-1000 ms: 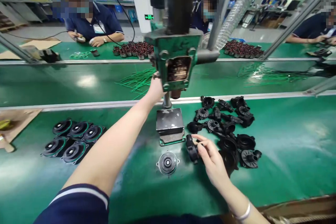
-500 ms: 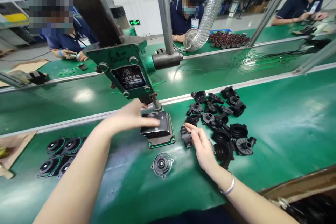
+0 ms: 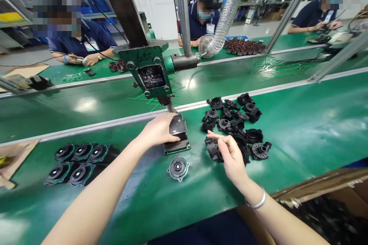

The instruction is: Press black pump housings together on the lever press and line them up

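Note:
My left hand (image 3: 161, 128) grips a black block (image 3: 178, 125) on the base plate (image 3: 177, 146) under the green press (image 3: 149, 72); its thumb lies along the near side and the other fingers are mostly hidden behind. Between the thumb and fingers of my right hand (image 3: 231, 153) is a black plastic housing (image 3: 212, 148), held just above the table. In front of the base plate lies a round black part (image 3: 178, 168) with a pale centre. Several black housings (image 3: 254, 136) are heaped beside and beyond my right hand.
Several round black parts with green rings (image 3: 79, 174) stand at the left, near a cardboard sheet (image 3: 20, 157). A metal rail (image 3: 86, 126) crosses behind the press. People sit at the far bench, near a foil duct (image 3: 227, 19). An open box (image 3: 324, 187) is at lower right.
My left hand has closed round the block, its thumb moving from the top to the near side. My right hand has shifted slightly right with the housing. The camera view has moved.

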Available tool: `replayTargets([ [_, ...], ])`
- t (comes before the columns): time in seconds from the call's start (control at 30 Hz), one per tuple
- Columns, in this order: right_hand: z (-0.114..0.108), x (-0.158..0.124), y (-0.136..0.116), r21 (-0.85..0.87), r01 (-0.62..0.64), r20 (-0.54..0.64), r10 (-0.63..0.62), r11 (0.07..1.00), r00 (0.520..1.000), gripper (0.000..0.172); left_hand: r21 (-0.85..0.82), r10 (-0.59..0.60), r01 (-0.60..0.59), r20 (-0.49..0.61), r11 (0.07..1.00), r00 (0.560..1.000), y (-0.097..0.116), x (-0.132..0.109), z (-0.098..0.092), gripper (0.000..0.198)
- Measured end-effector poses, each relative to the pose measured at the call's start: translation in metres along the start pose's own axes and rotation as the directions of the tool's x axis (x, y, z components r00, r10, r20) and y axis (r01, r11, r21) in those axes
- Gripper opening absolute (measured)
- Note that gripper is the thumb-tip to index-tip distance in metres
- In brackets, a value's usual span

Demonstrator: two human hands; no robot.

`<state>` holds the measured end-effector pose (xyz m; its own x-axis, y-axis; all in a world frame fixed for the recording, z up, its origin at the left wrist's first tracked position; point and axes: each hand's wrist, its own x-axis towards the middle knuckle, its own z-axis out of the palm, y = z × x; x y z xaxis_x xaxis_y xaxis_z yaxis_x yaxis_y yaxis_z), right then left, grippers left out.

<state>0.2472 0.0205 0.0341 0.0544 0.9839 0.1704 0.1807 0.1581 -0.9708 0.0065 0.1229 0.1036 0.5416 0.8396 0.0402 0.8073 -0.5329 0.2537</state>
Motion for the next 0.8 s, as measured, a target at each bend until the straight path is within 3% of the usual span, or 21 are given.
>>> replayTargets([
  [0.23,-0.004,-0.020,0.004,-0.316,0.202,0.179,-0.151,0.927,0.972,0.027,-0.006,0.026,-0.026,0.006,1.000,1.000,-0.005,-0.002,0.002,0.067],
  [0.53,0.006,-0.054,0.032,-0.618,0.507,0.370,-0.347,0.601,0.862,0.027,-0.010,-0.022,0.022,-0.001,1.000,1.000,-0.002,0.001,0.007,0.077],
  [0.6,0.003,-0.056,0.032,-0.627,0.554,0.422,-0.359,0.547,0.832,0.026,0.000,-0.040,0.040,-0.068,0.999,0.997,0.005,-0.011,-0.001,0.083],
  [0.7,-0.001,-0.057,0.031,-0.616,0.604,0.490,-0.355,0.506,0.796,0.030,-0.048,-0.060,0.049,-0.246,0.998,0.968,0.021,-0.051,-0.014,0.092],
  [0.73,-0.001,-0.057,0.030,-0.609,0.616,0.508,-0.350,0.501,0.787,0.031,-0.107,-0.064,0.036,-0.263,0.994,0.963,0.026,-0.068,-0.015,0.092],
  [0.8,-0.003,-0.055,0.029,-0.590,0.633,0.536,-0.342,0.502,0.772,0.029,-0.283,-0.065,0.008,-0.195,0.959,0.979,0.034,-0.100,-0.003,0.086],
])
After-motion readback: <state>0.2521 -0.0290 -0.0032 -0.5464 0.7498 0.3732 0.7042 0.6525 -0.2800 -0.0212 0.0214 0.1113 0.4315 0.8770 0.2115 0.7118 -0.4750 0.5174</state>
